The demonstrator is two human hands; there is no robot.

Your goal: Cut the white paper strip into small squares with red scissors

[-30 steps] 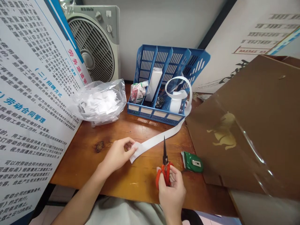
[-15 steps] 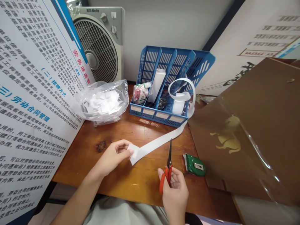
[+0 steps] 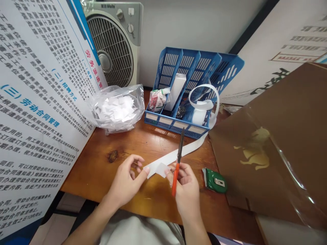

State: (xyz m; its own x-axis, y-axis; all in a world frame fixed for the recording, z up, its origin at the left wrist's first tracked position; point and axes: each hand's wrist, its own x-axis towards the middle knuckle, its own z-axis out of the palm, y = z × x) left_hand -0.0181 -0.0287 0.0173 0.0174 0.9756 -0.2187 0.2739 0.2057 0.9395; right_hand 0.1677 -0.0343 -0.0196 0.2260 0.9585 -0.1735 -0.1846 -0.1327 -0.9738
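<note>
A long white strip (image 3: 189, 148) runs across the wooden table from the blue file rack (image 3: 176, 126). My left hand (image 3: 126, 182) is at its near end, thumb on the strip and fingers curled beside it. My right hand (image 3: 188, 190) grips scissors with orange handles (image 3: 175, 180), their dark blades pointing up and away, seemingly closed. Between that hand's thumb and fingers is also a small white piece (image 3: 161, 170), which overlaps the strip in view. Whether the piece touches the strip I cannot tell.
At the back left sits a clear plastic bag (image 3: 119, 110) of white pieces, before a box fan (image 3: 114, 47). The rack holds a white box (image 3: 176, 90) and a loosely coiled white roll (image 3: 199, 115). A green tape measure (image 3: 215, 180) lies by the brown carton (image 3: 255, 163).
My right hand has moved left and up to the strip's end with the scissors and now pinches a small white piece. My left hand stays at the strip's end. The view shifted slightly.
</note>
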